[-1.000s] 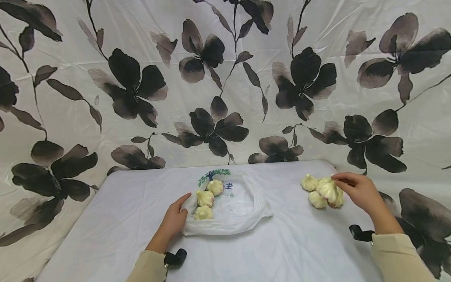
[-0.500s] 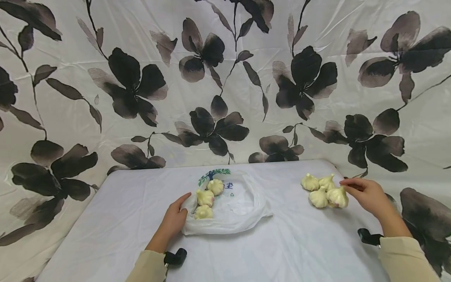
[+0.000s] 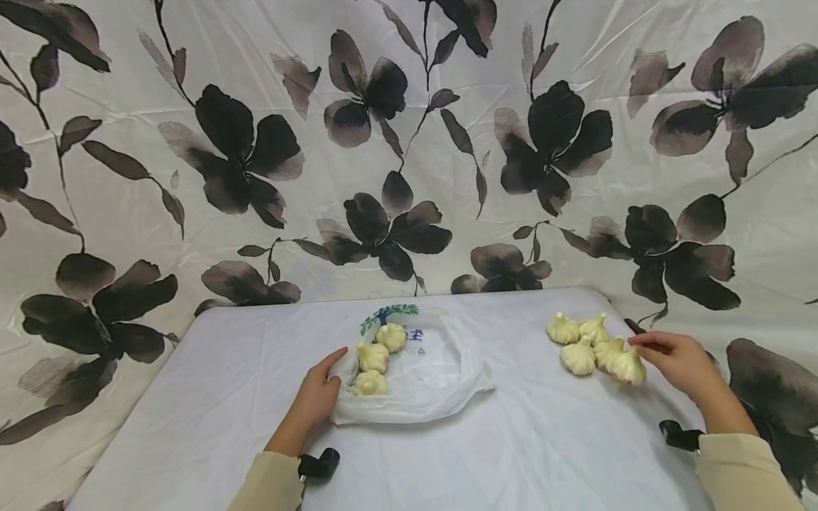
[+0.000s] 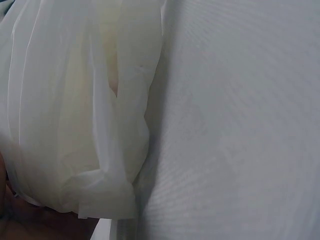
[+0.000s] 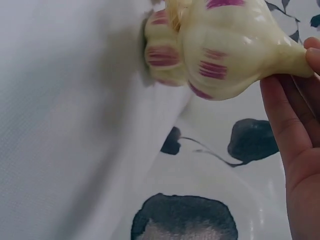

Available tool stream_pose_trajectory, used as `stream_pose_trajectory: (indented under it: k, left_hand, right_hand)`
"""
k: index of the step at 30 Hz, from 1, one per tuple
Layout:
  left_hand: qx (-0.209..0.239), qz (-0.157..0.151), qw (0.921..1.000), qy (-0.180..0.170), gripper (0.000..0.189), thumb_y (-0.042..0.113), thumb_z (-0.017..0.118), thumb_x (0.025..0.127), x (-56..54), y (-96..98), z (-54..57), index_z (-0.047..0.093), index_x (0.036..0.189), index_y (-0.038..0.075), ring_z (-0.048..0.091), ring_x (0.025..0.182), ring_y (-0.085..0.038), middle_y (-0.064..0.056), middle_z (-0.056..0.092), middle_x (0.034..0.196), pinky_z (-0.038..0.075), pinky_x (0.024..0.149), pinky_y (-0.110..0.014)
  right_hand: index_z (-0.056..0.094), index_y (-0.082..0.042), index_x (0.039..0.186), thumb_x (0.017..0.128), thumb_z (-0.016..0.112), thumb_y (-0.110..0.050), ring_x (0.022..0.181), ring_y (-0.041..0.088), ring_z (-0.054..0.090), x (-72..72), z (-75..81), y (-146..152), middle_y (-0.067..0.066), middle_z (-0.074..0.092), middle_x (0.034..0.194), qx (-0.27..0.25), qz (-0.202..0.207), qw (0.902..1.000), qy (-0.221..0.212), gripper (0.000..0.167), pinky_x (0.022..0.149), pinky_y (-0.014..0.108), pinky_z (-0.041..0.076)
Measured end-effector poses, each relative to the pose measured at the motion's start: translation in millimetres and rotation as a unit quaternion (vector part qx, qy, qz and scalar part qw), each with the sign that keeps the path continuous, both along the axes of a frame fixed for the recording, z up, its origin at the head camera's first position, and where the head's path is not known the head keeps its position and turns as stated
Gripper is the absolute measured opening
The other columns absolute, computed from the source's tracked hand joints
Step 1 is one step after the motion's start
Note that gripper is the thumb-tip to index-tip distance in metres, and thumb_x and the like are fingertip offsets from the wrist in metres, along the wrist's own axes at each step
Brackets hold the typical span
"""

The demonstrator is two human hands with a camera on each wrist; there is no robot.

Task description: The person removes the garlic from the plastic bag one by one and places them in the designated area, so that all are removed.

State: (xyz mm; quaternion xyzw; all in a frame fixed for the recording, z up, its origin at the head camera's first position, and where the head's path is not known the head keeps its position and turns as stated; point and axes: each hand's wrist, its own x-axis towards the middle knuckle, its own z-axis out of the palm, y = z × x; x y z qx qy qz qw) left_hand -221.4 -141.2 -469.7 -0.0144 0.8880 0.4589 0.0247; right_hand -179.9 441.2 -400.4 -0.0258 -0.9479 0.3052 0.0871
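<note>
My left hand (image 3: pixel 317 394) holds the left edge of a white plastic bag (image 3: pixel 409 413), whose mouth lies spread open on the table. Inside it, along the left side, sit three pale garlic bulbs (image 3: pixel 373 358). In the left wrist view the bag's crumpled film (image 4: pixel 115 150) hides most of that hand. At the table's right edge my right hand (image 3: pixel 677 362) pinches a garlic bulb (image 3: pixel 629 367) by its neck. Purple streaks mark this held bulb (image 5: pixel 230 55) in the right wrist view. Directly beside it are several more garlic bulbs (image 3: pixel 578 356) in a cluster.
A white cloth covers the table (image 3: pixel 524 440). Behind it hangs a pale curtain (image 3: pixel 460 234) with dark flowers, which also shows past the right edge. Each wrist carries a small black camera (image 3: pixel 319 465). Green and blue print (image 3: pixel 390 312) marks the bag's far side.
My right hand has moved right and slightly nearer, carrying its garlic bulb from over the cluster to the cluster's right side. The left hand and the bag have stayed in place.
</note>
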Motion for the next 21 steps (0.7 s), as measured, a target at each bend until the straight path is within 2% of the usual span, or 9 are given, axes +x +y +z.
stream_pose_trajectory:
  k: [3,7,13,15,17,21]
  left_hand:
    - [0.000,0.000,1.0000,-0.001,0.062,0.001,0.035,0.090,-0.4,0.1,-0.1,0.036,0.150,0.018,0.023,0.148,-0.035,-0.013,0.032,0.157,0.022,0.118,-0.056]
    - [0.000,-0.002,1.0000,0.002,0.062,0.000,0.035,0.090,-0.8,-0.3,0.1,0.036,0.150,0.017,0.023,0.147,-0.035,-0.014,0.032,0.157,0.023,0.117,-0.056]
    - [0.003,-0.004,1.0000,0.005,0.063,0.000,0.035,0.089,-0.9,-0.6,0.5,0.037,0.150,0.015,0.023,0.147,-0.035,-0.015,0.032,0.157,0.023,0.118,-0.056]
    - [0.002,-0.003,1.0000,0.003,0.063,0.000,0.035,0.089,-0.9,-0.6,0.3,0.037,0.150,0.015,0.023,0.147,-0.035,-0.015,0.032,0.157,0.022,0.118,-0.056]
    - [0.000,-0.001,1.0000,0.001,0.063,0.000,0.035,0.089,-1.1,-0.7,-0.1,0.036,0.150,0.016,0.023,0.147,-0.035,-0.014,0.032,0.157,0.022,0.118,-0.056]
    - [-0.001,0.000,1.0000,-0.002,0.063,0.000,0.035,0.089,-1.3,-0.9,-0.7,0.036,0.150,0.016,0.023,0.147,-0.035,-0.014,0.032,0.157,0.022,0.118,-0.056]
  right_hand:
    - [0.066,-0.001,0.120,0.095,0.059,-0.029,0.086,-0.015,0.045,0.7,-2.0,3,0.027,0.062,0.124,0.003,0.003,0.9999,-0.013,0.038,0.068,0.016,0.048]
    - [0.067,-0.003,0.119,0.095,0.059,-0.031,0.091,-0.003,0.051,1.9,-3.8,4,0.026,0.062,0.123,0.012,0.007,0.9996,-0.025,0.038,0.072,0.024,0.048]
    - [0.069,-0.005,0.116,0.094,0.060,-0.027,0.091,-0.005,0.052,3.3,-6.1,8,0.024,0.065,0.121,0.024,0.017,0.9991,-0.030,0.033,0.074,0.027,0.050]
    - [0.070,-0.005,0.115,0.093,0.060,-0.024,0.094,0.003,0.057,3.7,-7.3,9,0.024,0.065,0.121,0.030,0.020,0.9987,-0.035,0.030,0.076,0.032,0.051]
    - [0.070,-0.005,0.115,0.093,0.060,-0.023,0.099,0.017,0.061,4.0,-9.1,10,0.025,0.064,0.121,0.031,0.021,0.9982,-0.046,0.030,0.078,0.040,0.052]
    - [0.069,-0.003,0.117,0.093,0.059,-0.023,0.106,0.037,0.061,3.3,-13.5,12,0.027,0.062,0.124,0.020,0.017,0.9977,-0.062,0.032,0.081,0.051,0.052]
